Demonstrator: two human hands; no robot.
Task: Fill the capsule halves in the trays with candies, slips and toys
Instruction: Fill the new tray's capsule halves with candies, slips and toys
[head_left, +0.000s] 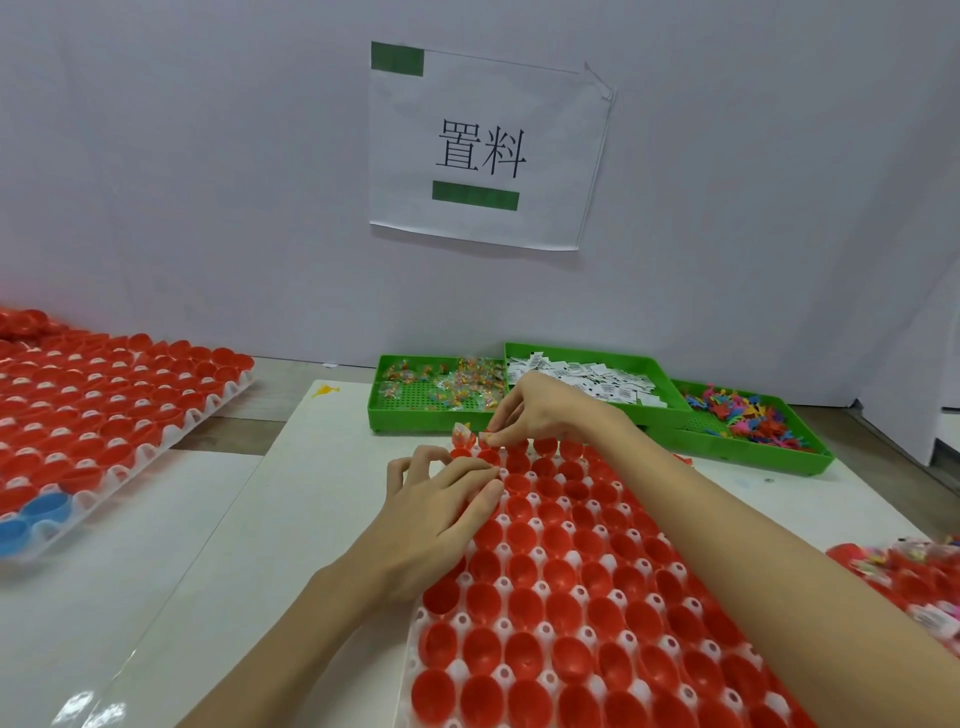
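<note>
A white tray (415, 639) full of open red capsule halves (524, 605) lies in front of me. My right hand (540, 410) is at the tray's far left corner, fingertips pinching a small candy packet (488, 432) over a red half. Beside it a clear candy packet (461, 435) stands in the corner half. My left hand (441, 512) rests on the tray's left edge with fingers loosely curled, and I see nothing in it. Behind stand green bins of candy packets (441, 387), white slips (592, 382) and coloured toys (743, 413).
A second tray (171, 431) of red halves, with two blue ones (31, 519), lies at the left. Another tray of halves with fillings (914, 582) shows at the right edge. A yellow toy (325, 389) lies on the white mat. A white wall with a paper sign (483, 150) stands behind.
</note>
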